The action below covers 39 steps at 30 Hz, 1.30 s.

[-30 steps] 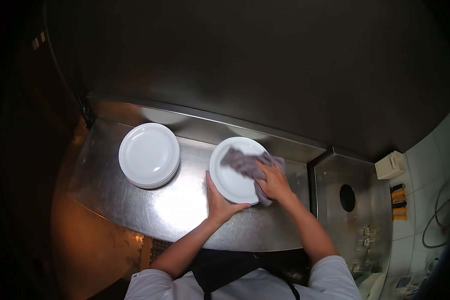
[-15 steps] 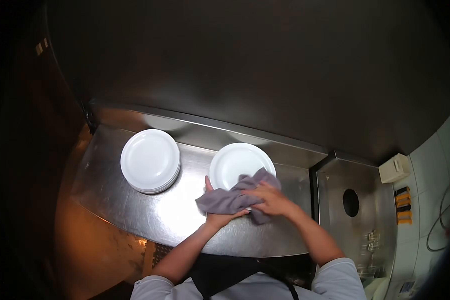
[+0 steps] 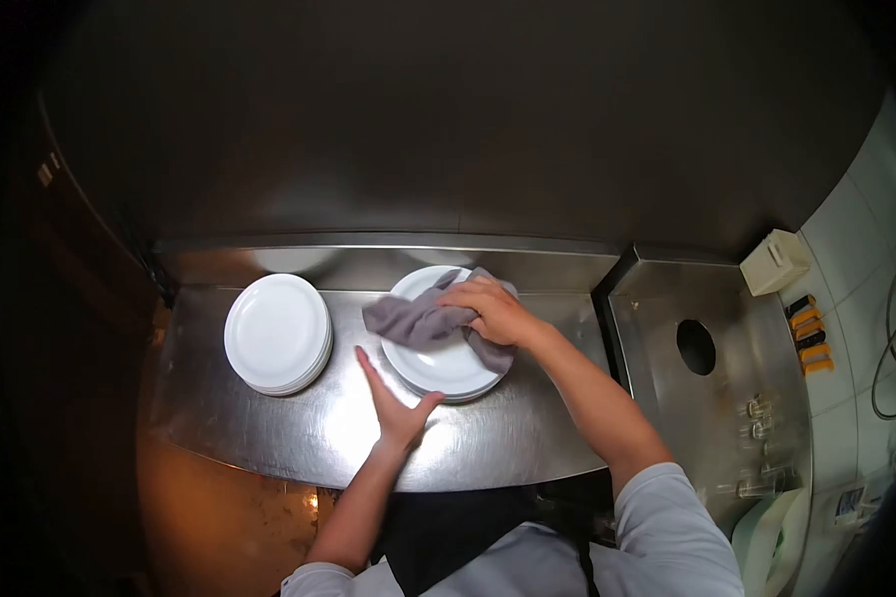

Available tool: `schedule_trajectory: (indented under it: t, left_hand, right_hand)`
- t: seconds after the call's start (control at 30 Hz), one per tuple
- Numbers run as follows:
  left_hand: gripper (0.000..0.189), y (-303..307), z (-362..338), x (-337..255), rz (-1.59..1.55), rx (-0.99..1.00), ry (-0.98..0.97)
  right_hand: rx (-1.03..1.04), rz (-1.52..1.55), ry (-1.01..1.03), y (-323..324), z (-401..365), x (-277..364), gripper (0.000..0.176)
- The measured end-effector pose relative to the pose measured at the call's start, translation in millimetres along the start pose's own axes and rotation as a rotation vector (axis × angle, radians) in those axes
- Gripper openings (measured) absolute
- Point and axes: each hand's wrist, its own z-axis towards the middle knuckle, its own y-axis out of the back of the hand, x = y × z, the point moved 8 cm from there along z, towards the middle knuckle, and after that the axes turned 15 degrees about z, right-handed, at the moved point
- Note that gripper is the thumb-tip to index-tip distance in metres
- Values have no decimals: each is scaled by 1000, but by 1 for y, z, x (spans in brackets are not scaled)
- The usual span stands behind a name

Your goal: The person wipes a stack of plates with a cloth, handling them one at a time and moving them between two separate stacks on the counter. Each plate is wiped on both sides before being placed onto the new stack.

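A bunched grey-purple cloth (image 3: 418, 316) lies across the top of a stack of white plates (image 3: 438, 366). My right hand (image 3: 490, 306) grips the cloth, its fingers curled into it over the plates' right half. At the near left side of this stack is my left hand (image 3: 398, 410), empty, with thumb and fingers spread and the thumb close to the rim. To the left stands a second stack of white plates (image 3: 278, 330) on the steel counter (image 3: 309, 428).
A steel sink area with a round dark hole (image 3: 696, 346) lies to the right, with several glasses (image 3: 759, 430) near its front. Yellow-and-black handled tools (image 3: 810, 336) hang on the tiled wall below a cream box (image 3: 775, 263). A raised steel ledge (image 3: 368, 261) runs behind the counter.
My right hand and the cloth have moved up and left over the plates. My left hand has come off the plate and spread open, and the plate now rests on the stack.
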Motion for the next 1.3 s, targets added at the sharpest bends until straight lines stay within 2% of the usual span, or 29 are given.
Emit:
schedule_trajectory:
  t: [0.03, 0.07, 0.13, 0.17, 0.2, 0.27, 0.3, 0.33, 0.4, 0.43, 0.5, 0.53, 0.57, 0.6, 0.67, 0.7, 0.73, 0.8, 0.87, 0.9, 1.0, 1.07, 1.13, 1.17, 1.23, 1.3]
  left_hand:
    - [136, 21, 5, -19, -27, -74, -64]
    - [125, 31, 12, -35, -14, -66, -52]
    - [109, 21, 23, -52, -285, 76, -36]
    - [91, 13, 28, -68, -413, 168, -64]
    - [86, 1, 27, -67, -577, 181, 2]
    - [79, -23, 23, -63, -893, 197, 141]
    - [75, -27, 20, -65, -941, 183, 199]
    - [76, -28, 19, -66, -1023, 218, 254]
    - [80, -27, 17, -68, -1183, 284, 366]
    - [91, -25, 15, -71, -1081, 292, 315]
    - [96, -41, 4, -68, -1149, 484, 249]
    - [99, -45, -5, -66, -1180, 576, 223]
    - [109, -47, -1, -80, -1050, 636, 189]
    - [100, -52, -10, -53, -841, 697, 292]
    - [88, -25, 3, -63, -153, 535, -109]
    - [84, -1, 3, -69, 35, 186, -193]
    - [98, 4, -4, -50, 169, 34, -134]
    - [120, 0, -4, -26, 295, 13, 38]
    - [134, -21, -9, -1, 155, 152, 105]
    - [142, -29, -10, 5, 79, 219, 139]
    - [147, -35, -11, 10, -11, 194, 115]
    - [144, -34, -10, 9, -63, 174, 149]
    - [142, -46, -15, 25, -50, 246, 161]
    - [141, -49, -18, 30, -103, 261, 175]
    - [140, -43, -17, 18, -449, 199, 228]
    - [142, -32, -8, 10, -180, 184, 165]
  right_hand:
    - [31, -12, 54, 10, 3, 32, 55]
    - [63, -19, 100, 15, 1, 54, 56]
    - [7, 119, 146, 17, 3, 72, 54]
    - [-44, 225, 165, 15, 6, 81, 53]
    - [-95, 325, 188, 14, 10, 88, 52]
    - [-411, 943, 33, -3, 6, 77, 43]
    - [-470, 954, 113, -20, 3, 62, 47]
    - [-455, 745, 5, -33, -7, 51, 76]
    - [-532, 114, 99, -30, -32, 94, 87]
    - [-603, 155, 70, -30, -39, 98, 86]
    - [-739, 237, -5, -29, -53, 97, 84]
    - [-712, 359, -106, -23, -52, 75, 72]
    - [-690, 509, -233, -14, -51, 60, 72]
    - [-661, 658, -354, -7, -50, 46, 73]
    - [-694, 253, -293, 19, -53, 41, 71]
    - [-635, 112, -295, 23, -49, 26, 73]
    - [-578, -31, -296, 22, -47, 5, 75]
    - [-467, -263, -330, 9, -35, -8, 81]
    - [-355, -438, -399, -18, -25, -20, 87]
    - [-318, -357, -379, -28, -15, -26, 94]
    - [-265, -136, -231, -71, 14, -18, 85]
    - [-201, 1, -128, -98, 20, 5, 81]
    - [-132, 117, -54, -109, -4, 26, 78]
    - [-51, 127, -62, -109, -21, 34, 76]
    - [98, 108, -112, -87, -55, 49, 74]
    - [146, 27, -198, -54, -81, 36, 74]
